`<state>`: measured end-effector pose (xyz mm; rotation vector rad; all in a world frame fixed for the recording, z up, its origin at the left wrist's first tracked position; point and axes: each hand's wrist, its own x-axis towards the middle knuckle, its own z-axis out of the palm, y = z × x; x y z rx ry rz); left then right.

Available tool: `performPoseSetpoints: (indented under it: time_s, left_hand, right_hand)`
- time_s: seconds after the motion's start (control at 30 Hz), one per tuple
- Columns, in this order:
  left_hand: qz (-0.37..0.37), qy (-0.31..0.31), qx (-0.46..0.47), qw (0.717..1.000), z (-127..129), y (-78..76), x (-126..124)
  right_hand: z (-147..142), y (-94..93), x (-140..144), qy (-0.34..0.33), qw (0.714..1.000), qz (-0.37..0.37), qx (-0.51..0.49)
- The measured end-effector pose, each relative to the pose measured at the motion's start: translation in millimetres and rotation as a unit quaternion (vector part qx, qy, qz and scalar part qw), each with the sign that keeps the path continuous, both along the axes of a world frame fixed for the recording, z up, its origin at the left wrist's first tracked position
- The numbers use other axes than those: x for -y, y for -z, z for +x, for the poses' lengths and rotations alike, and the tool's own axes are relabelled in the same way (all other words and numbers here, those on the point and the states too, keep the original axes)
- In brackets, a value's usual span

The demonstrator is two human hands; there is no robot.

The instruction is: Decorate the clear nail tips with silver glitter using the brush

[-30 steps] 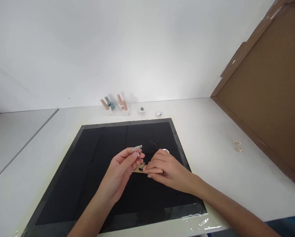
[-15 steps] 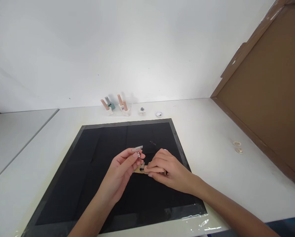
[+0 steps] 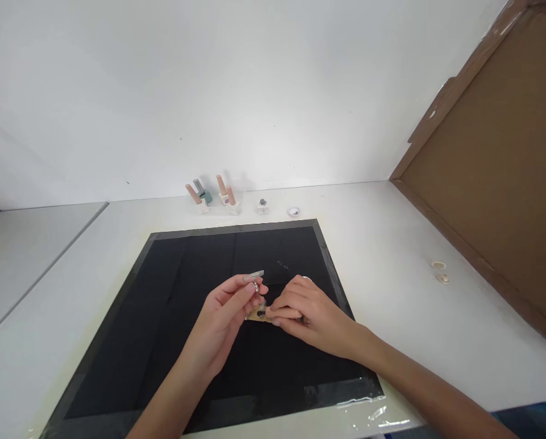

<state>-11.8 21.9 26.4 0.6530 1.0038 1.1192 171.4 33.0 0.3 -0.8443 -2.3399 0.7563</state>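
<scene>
Across the near edge of a white surface, glossy clear tape over the border of a black mat. Just beyond, above the middle of the mat, holding a small silvery piece in the left hand, pinched between thumb and fingers. Shiny and rounded, seemingly in beaded segments; too small for finer detail. Along the index fingertip, a slim grey sliver, flat and pointing rightward; cannot tell whether a nail or a separate piece. Directly below, a tan piece, yellowish, with dark bits on top, partly covered. Over its right end, the right hand, fingers bent narrow and close together; cannot tell how firm the grip. Behind the knuckles, a white rim, mostly hidden. Farther up the mat, faint pale marks, unreadable. Out to the right, near the cardboard panel, two cream round pieces. Past the mat's far edge, three peach-capped bottles and a teal bottle, tilted; on one, a purplish label mark, too small to read. Right of these, a small grey-topped bottle, then a white dish. At the back, a white wall.
</scene>
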Motion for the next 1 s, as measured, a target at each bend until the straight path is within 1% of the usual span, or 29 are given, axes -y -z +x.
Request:
performPoseSetpoints:
  time_s: [0.17, 0.43, 0.67, 1.0]
  left_hand:
    - [0.0, 0.003, 0.011, 1.0, -0.3, 0.3, 1.5]
    - [0.005, 0.007, 0.016, 1.0, 0.3, 1.2, 2.6]
    - [0.014, 0.018, 0.01, 1.0, 0.3, 0.0, 3.8]
    - [0.019, 0.019, 0.013, 1.0, 1.3, 1.3, 2.8]
  right_hand:
    - [-1.0, 0.4, 0.4, 0.023, 1.0, -0.005, 0.021]
    - [-2.0, -1.2, -1.0, 0.022, 0.999, -0.025, 0.019]
    - [-0.8, -1.2, -1.2, 0.03, 0.999, -0.029, -0.007]
    - [-1.7, -5.1, -2.3, 0.012, 0.999, -0.042, -0.007]
